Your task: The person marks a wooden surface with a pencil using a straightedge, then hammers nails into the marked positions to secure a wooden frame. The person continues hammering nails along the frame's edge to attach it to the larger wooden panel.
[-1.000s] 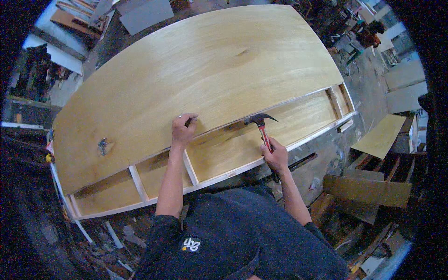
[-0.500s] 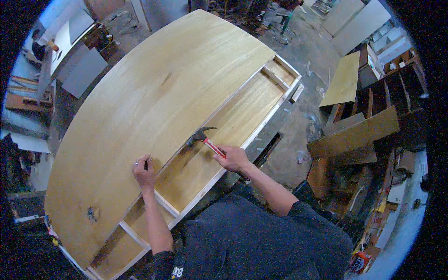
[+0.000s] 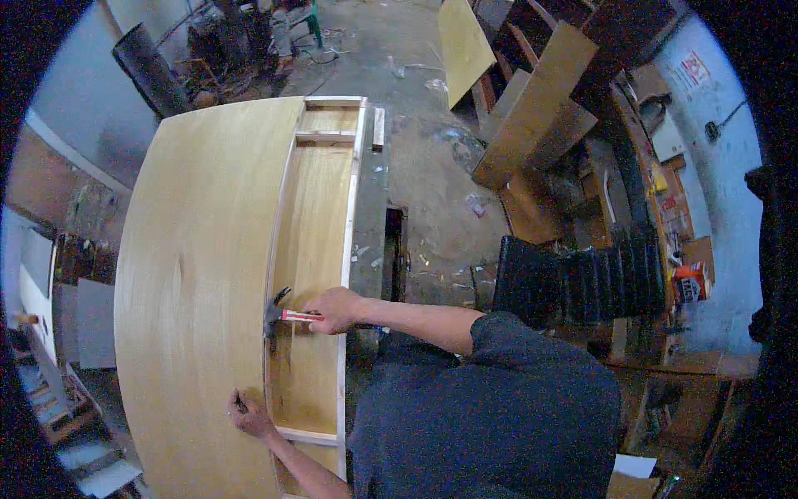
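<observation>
A large, pale plywood sheet (image 3: 195,241) lies over a frame of light wooden strips (image 3: 350,224). Along its right side the frame is uncovered, showing cross strips and a wooden bottom. My right hand (image 3: 334,310) is wrapped round the red and white handle of a claw hammer (image 3: 299,316). The hammer's dark head is at the sheet's right edge; whether it touches the wood I cannot tell. Lower down, my left hand (image 3: 252,417) is over the sheet near that same edge. Its fingers are curled, and a small dark thing seems to be in them, too small to name.
Beyond the frame, the concrete floor (image 3: 428,179) has scattered scraps and a dark slot. A black ribbed seat (image 3: 582,285) stands to the right. Leaning boards (image 3: 540,104) and shelving are behind it. A dark cylinder (image 3: 150,71) stands at the far left.
My view has turned to the right, so the sheet and frame now run nearly straight away from me. The hammer remains in my right hand, and my left hand stays curled near the sheet's edge.
</observation>
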{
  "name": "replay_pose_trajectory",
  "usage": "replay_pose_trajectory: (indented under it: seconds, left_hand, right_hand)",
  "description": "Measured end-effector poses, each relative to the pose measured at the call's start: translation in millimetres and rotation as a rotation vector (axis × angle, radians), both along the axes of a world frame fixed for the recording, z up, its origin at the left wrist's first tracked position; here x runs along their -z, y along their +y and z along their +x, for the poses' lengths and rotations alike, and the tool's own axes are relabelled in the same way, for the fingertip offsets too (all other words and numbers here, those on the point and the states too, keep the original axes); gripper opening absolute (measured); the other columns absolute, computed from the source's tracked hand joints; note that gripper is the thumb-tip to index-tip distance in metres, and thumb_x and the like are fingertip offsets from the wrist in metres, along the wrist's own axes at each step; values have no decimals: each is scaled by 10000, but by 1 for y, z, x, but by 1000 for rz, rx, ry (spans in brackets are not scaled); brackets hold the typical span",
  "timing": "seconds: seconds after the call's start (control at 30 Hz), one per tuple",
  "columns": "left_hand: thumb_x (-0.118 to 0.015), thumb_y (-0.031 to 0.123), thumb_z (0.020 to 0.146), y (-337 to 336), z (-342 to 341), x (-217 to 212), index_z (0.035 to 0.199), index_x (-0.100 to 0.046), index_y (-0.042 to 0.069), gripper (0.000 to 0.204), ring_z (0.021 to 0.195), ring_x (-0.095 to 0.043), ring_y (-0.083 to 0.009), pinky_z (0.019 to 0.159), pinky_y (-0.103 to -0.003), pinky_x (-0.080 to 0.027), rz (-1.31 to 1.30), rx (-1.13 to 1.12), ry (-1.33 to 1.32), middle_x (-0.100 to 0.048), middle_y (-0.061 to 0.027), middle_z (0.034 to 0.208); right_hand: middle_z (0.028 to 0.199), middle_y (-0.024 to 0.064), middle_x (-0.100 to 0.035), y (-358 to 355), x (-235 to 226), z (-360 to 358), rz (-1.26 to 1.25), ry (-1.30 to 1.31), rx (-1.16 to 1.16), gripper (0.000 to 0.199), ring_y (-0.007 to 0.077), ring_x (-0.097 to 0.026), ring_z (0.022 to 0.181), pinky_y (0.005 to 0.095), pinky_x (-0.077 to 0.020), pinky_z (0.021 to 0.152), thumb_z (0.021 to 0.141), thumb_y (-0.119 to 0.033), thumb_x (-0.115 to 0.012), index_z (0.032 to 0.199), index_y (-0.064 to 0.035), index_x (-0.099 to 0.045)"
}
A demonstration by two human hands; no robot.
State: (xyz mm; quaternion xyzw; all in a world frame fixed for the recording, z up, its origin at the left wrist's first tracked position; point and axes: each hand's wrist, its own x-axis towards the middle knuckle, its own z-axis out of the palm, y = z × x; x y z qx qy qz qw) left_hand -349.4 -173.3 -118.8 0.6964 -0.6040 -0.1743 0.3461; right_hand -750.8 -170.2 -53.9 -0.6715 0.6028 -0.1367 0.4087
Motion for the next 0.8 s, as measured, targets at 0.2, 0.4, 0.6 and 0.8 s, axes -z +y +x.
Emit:
replay_pose_trajectory:
  seconds: [0.2,0.4,0.6,0.8]
  left_hand:
    - [-676,100,934,-4,-5,-10,1109,-687,-1,203,944,-664,-301,856,-387,-552,-35,24,-91,-690,-164,1042]
    - [-692,110,930,-1,-3,-5,1066,-693,-5,178,931,-667,-290,843,-387,-555,-53,-2,-80,-700,-155,1027]
    - [-676,145,941,-1,-4,-7,1042,-691,-20,194,912,-670,-292,834,-399,-553,-22,10,-61,-706,-164,997]
    - [-674,112,913,0,-7,-8,1019,-691,-25,175,894,-667,-315,811,-405,-542,-7,10,26,-705,-173,969]
  right_hand:
    - [981,207,-718,-5,6,2,14,26,8,393,432,-673,939,546,-519,826,859,-422,-603,1132,-156,-695]
    - [987,214,-714,-6,9,2,-31,31,-16,402,444,-666,949,551,-514,830,871,-429,-606,1147,-150,-694]
    - [997,200,-719,-8,14,3,-3,8,-14,400,438,-667,953,537,-520,832,867,-426,-626,1143,-145,-693]
    - [1037,185,-720,-10,5,-1,49,0,-41,430,407,-671,989,500,-530,852,864,-450,-642,1166,-149,-698]
